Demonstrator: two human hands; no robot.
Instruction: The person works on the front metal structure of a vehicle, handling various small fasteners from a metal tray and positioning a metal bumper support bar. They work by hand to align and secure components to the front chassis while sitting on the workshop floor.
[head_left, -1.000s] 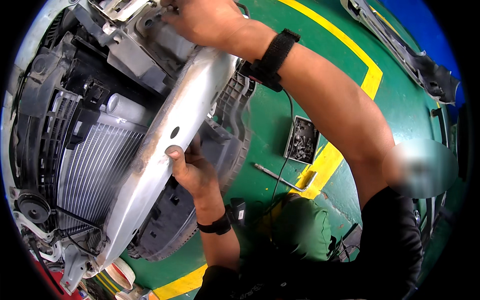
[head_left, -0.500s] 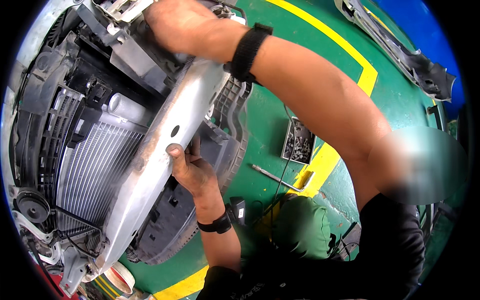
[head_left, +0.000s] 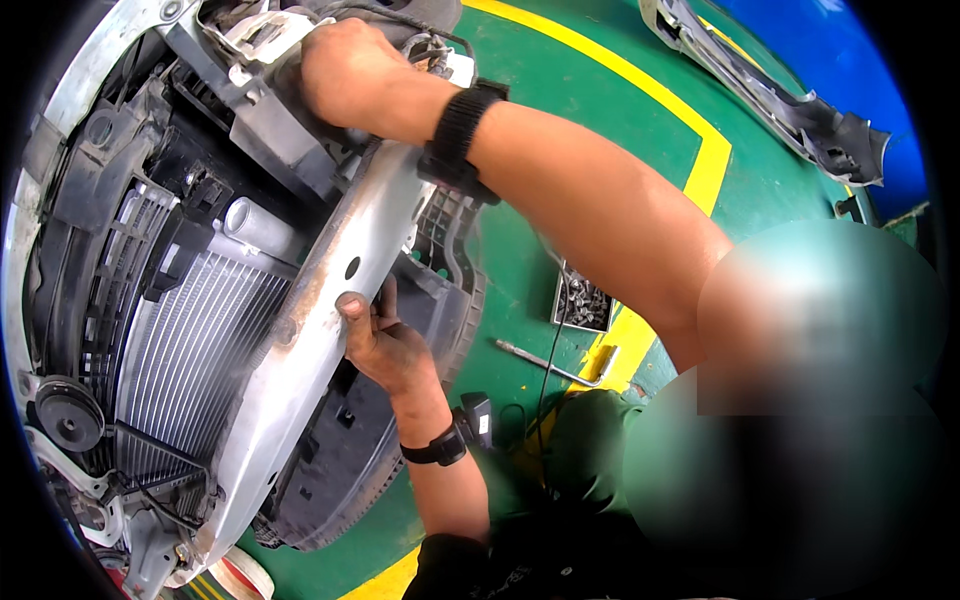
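A long silver metal beam (head_left: 300, 330), rusty along one edge, lies diagonally across the open front of a car. My left hand (head_left: 375, 340) grips the beam's right edge near its middle, thumb on the face and fingers curled behind. My right hand (head_left: 345, 75), with a black band on its wrist, is closed over the beam's upper end where it meets a grey bracket (head_left: 265, 125). Its fingertips are hidden behind the hand. A black watch (head_left: 438, 447) sits on my left wrist.
Behind the beam are a finned radiator (head_left: 190, 340), a black fan shroud (head_left: 340, 450) and a round black horn (head_left: 65, 415). On the green floor with yellow lines (head_left: 705, 150) lie a tray of bolts (head_left: 583, 300), an L-shaped wrench (head_left: 545, 362) and a detached bumper part (head_left: 780, 100).
My right hand has slid down and to the left along the beam's upper end. My left hand keeps the same hold on the beam's edge.
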